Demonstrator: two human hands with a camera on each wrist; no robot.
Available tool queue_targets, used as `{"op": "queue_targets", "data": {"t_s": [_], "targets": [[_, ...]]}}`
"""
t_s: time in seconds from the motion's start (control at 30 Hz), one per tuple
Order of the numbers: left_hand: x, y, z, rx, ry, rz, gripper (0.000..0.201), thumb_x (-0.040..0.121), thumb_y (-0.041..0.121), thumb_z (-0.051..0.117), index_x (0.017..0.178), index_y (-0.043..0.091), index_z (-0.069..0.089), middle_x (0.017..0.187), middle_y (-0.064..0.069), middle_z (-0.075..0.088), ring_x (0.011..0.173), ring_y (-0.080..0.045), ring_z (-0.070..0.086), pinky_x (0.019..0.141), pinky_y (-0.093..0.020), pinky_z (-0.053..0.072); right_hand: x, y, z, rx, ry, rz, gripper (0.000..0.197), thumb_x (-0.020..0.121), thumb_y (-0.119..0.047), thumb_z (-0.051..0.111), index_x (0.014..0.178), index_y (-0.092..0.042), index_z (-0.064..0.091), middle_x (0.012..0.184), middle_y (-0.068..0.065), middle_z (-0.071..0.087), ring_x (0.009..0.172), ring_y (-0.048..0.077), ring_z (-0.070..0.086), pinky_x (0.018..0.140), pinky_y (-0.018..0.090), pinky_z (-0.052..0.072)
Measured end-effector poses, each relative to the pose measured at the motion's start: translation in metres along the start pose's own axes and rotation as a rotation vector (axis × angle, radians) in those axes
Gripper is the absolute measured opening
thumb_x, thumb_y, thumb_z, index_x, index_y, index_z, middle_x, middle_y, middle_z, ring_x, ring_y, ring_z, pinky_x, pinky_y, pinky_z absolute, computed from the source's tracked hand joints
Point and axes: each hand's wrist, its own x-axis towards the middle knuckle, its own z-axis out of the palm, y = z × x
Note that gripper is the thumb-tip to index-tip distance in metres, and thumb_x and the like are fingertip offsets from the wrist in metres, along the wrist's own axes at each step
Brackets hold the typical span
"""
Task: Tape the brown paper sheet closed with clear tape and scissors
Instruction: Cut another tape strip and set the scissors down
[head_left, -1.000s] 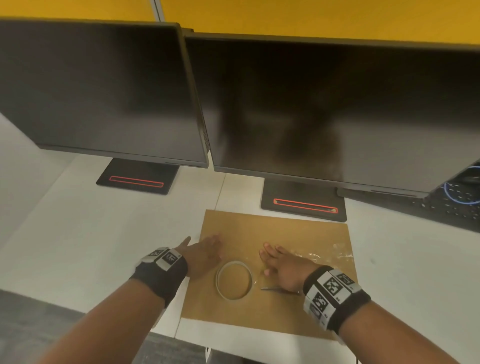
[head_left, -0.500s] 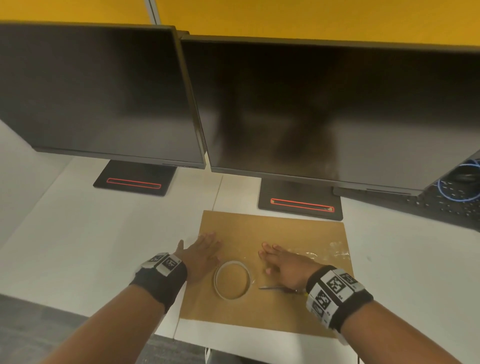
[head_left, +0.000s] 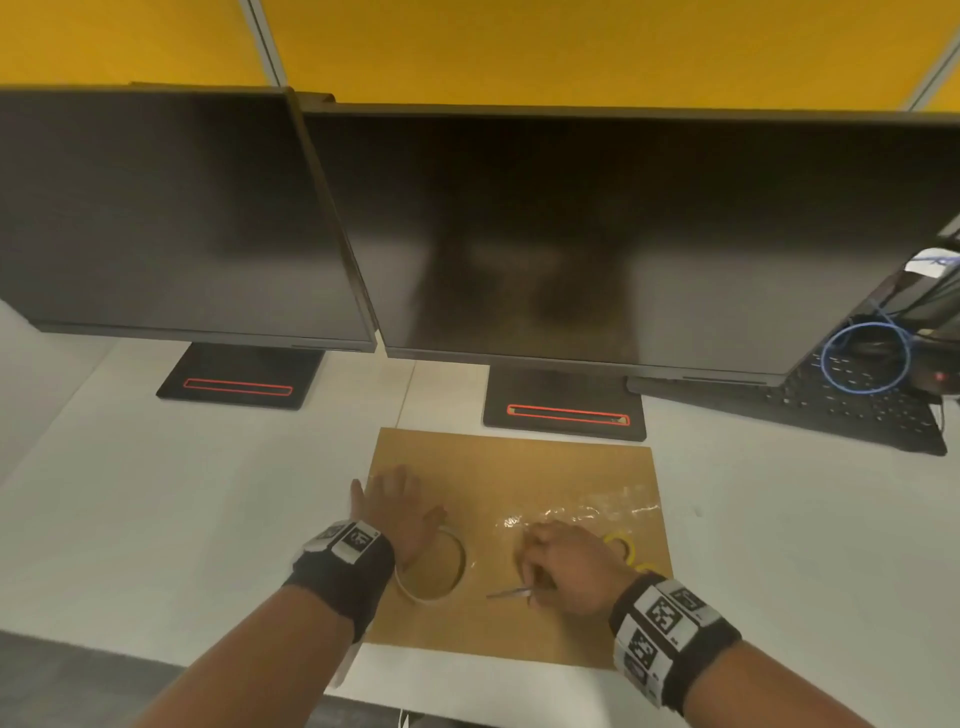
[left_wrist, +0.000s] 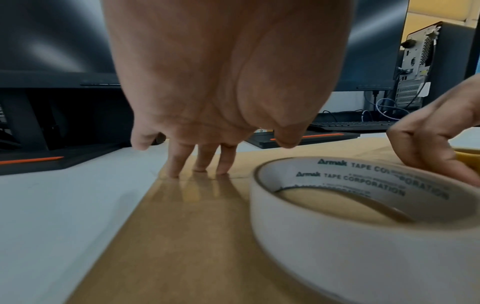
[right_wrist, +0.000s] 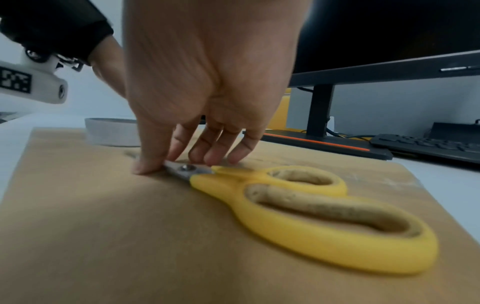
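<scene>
The brown paper sheet (head_left: 519, 467) lies flat on the white desk. My left hand (head_left: 389, 486) presses its straight fingers (left_wrist: 200, 164) on the sheet's left edge. A roll of clear tape (head_left: 431, 569) lies on the paper beside that hand, large in the left wrist view (left_wrist: 363, 236). The yellow-handled scissors (right_wrist: 311, 207) lie on the sheet. My right hand (head_left: 550, 561) pinches their blades near the pivot between thumb and fingertips (right_wrist: 221, 158); the blade tip (head_left: 506, 592) sticks out to the left. A wrinkled strip of clear tape (head_left: 597, 512) is stuck across the paper's right part.
Two dark monitors (head_left: 571, 234) on black stands (head_left: 563, 410) rise just behind the sheet. A black keyboard (head_left: 857, 410) and a coiled blue cable (head_left: 865, 358) are at the back right. The desk's front edge (head_left: 441, 701) runs close below the paper.
My right hand, flat on the paper before, has drawn back and curled its thumb and fingers onto the scissors' blades. The left hand stays flat on the sheet's left edge.
</scene>
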Motion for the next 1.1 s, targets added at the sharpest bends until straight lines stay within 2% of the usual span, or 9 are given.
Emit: {"op": "queue_targets", "data": {"t_s": [0.13,0.23,0.33,0.4,0.6,0.73,0.83,0.97,1.1], "targets": [[-0.002,0.009,0.003,0.028,0.050,-0.014,0.066,0.096,0.056,0.022,0.149,0.017,0.018,0.160,-0.005,0.006,0.146,-0.025,0.008,0.116,-0.054,0.005,-0.003,-0.001,-0.009,0.105,0.070,0.060,0.013,0.086,-0.025,0.060,0.097,-0.020,0.062,0.105,0.000,0.063,0.102,0.020,0.056,0.087,0.028,0.040],[-0.009,0.017,0.001,0.009,0.105,0.150,0.052,0.099,0.045,0.027,0.146,0.022,0.025,0.160,-0.003,0.008,0.146,-0.021,0.011,0.116,-0.051,0.005,-0.003,0.001,-0.021,0.240,0.113,0.106,0.008,0.087,-0.024,0.061,0.094,-0.026,0.059,0.099,-0.004,0.066,0.094,0.017,0.060,0.083,0.028,0.045],[-0.015,0.026,0.001,-0.325,0.116,0.334,0.040,0.099,0.037,0.037,0.137,0.026,0.040,0.151,-0.003,0.036,0.136,-0.020,0.037,0.114,-0.041,0.025,0.002,0.003,-0.034,0.419,0.194,0.149,0.017,0.086,-0.022,0.064,0.083,-0.035,0.054,0.088,-0.008,0.062,0.083,0.013,0.059,0.077,0.028,0.047],[-0.022,0.033,-0.006,-0.642,0.097,0.345,0.032,0.098,0.038,0.042,0.128,0.029,0.048,0.129,0.002,0.057,0.114,-0.015,0.056,0.101,-0.033,0.042,0.008,0.000,-0.046,0.545,0.279,0.161,0.021,0.085,-0.020,0.066,0.080,-0.034,0.052,0.081,-0.008,0.058,0.074,0.010,0.054,0.071,0.026,0.047],[-0.035,0.047,-0.032,-1.032,-0.007,0.443,0.028,0.096,0.027,0.053,0.123,0.018,0.053,0.120,0.001,0.063,0.109,-0.009,0.059,0.090,-0.016,0.045,0.034,-0.015,-0.078,0.744,0.490,0.110,0.021,0.084,-0.023,0.070,0.080,-0.025,0.050,0.081,-0.004,0.058,0.076,0.017,0.057,0.067,0.024,0.042],[-0.033,0.033,-0.038,-1.038,0.121,0.372,0.025,0.095,0.025,0.055,0.117,0.014,0.053,0.105,-0.007,0.064,0.093,-0.018,0.060,0.089,-0.039,0.048,0.051,-0.034,-0.089,0.828,0.542,0.088,0.027,0.081,-0.022,0.074,0.073,-0.026,0.048,0.080,-0.001,0.061,0.072,0.010,0.056,0.064,0.014,0.044],[-0.031,0.017,-0.039,-1.007,0.168,0.331,0.018,0.098,0.028,0.046,0.112,0.018,0.053,0.101,-0.009,0.064,0.094,-0.025,0.063,0.088,-0.043,0.049,0.062,-0.048,-0.092,0.961,0.535,0.077,0.024,0.082,-0.022,0.074,0.078,-0.022,0.051,0.082,0.008,0.068,0.069,0.014,0.064,0.072,0.027,0.055],[-0.030,-0.010,-0.040,-1.090,0.260,0.253,0.006,0.099,0.026,0.044,0.100,0.033,0.045,0.082,0.005,0.058,0.074,-0.018,0.061,0.079,-0.041,0.052,0.074,-0.061,-0.089,0.938,0.505,0.102,0.017,0.086,-0.018,0.066,0.099,-0.026,0.059,0.094,0.005,0.070,0.074,0.014,0.064,0.069,0.024,0.046],[-0.018,-0.053,-0.032,-1.029,0.368,0.028,0.015,0.093,0.031,0.056,0.102,0.020,0.050,0.089,-0.001,0.059,0.065,-0.021,0.064,0.063,-0.032,0.053,0.079,-0.062,-0.070,0.717,0.313,0.109,0.012,0.085,-0.023,0.068,0.095,-0.027,0.060,0.094,-0.005,0.065,0.084,0.010,0.059,0.074,0.022,0.045]]}}
